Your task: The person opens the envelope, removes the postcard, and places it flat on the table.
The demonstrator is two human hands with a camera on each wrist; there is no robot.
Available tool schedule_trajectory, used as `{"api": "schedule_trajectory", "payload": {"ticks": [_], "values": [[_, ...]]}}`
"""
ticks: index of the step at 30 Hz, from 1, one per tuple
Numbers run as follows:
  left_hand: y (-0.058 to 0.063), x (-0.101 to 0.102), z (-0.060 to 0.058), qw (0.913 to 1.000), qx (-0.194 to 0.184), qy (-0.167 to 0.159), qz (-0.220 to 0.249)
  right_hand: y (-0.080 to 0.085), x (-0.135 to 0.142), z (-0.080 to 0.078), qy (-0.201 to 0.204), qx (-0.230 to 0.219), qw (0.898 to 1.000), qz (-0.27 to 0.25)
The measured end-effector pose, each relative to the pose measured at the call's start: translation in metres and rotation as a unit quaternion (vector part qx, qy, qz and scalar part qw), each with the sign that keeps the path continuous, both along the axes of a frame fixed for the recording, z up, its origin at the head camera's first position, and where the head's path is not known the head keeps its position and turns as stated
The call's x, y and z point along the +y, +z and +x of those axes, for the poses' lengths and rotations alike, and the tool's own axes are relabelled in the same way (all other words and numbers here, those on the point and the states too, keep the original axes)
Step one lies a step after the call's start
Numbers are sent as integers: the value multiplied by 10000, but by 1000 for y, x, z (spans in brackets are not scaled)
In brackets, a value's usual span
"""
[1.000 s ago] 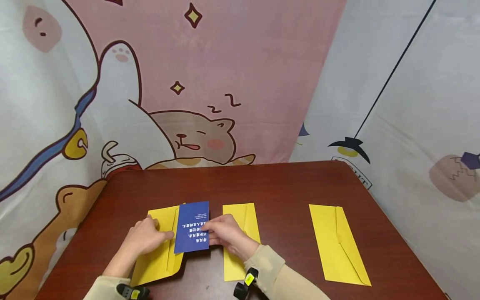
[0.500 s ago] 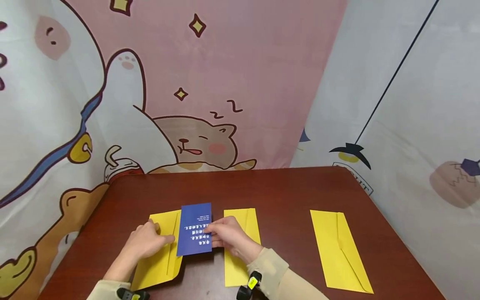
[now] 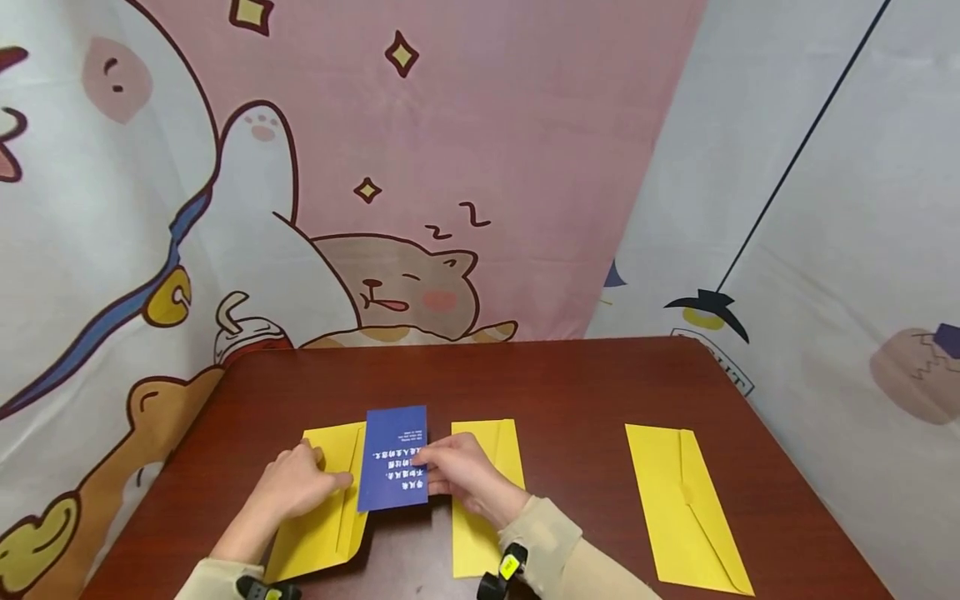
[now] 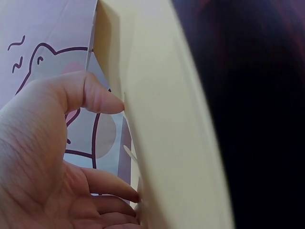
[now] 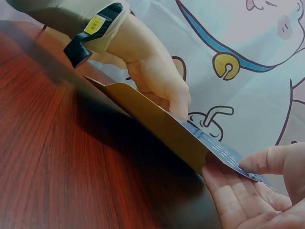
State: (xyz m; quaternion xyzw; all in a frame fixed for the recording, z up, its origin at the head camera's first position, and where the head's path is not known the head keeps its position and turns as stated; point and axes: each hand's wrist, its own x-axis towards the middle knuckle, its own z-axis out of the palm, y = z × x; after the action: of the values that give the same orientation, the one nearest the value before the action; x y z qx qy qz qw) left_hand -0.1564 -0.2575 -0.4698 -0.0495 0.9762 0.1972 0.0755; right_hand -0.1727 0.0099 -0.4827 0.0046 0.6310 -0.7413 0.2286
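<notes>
While the left hand (image 3: 296, 482) held the leftmost yellow envelope (image 3: 315, 537) between its thumb and partly curled fingers, the right hand (image 3: 471, 477) pinched the blue card (image 3: 392, 460) by its right edge, thumb on top and fingers underneath. Rows of white Chinese characters and smaller lettering ran across the card, which overlapped the right side of that envelope; how much of it, if any, sat inside could not be told. In the right wrist view the envelope stood tilted, part of it raised off the reddish-brown wooden table (image 3: 570, 387).

Beneath the right hand and forearm lay the middle yellow envelope (image 3: 475, 537), partly covered by them. Well apart to the right, the third yellow envelope (image 3: 688, 510) lay flat, seams showing. Both cream sleeves (image 3: 549, 546) ended at black wrist straps with yellow labels. Behind the table hung a printed backdrop (image 3: 525, 167) with a sleeping cartoon animal (image 3: 401, 283).
</notes>
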Motion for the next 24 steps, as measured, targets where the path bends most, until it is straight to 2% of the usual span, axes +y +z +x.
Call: {"api": "schedule_trajectory", "payload": {"ticks": [18,24], "values": [[1,-2,-2,9999,-65,-104,66,-5,16,-5,-116,-51,9997,-209],[4,-2,-3,9998,-109,-172,84,-6,23,-3,-118,-62,9999,-22]]}}
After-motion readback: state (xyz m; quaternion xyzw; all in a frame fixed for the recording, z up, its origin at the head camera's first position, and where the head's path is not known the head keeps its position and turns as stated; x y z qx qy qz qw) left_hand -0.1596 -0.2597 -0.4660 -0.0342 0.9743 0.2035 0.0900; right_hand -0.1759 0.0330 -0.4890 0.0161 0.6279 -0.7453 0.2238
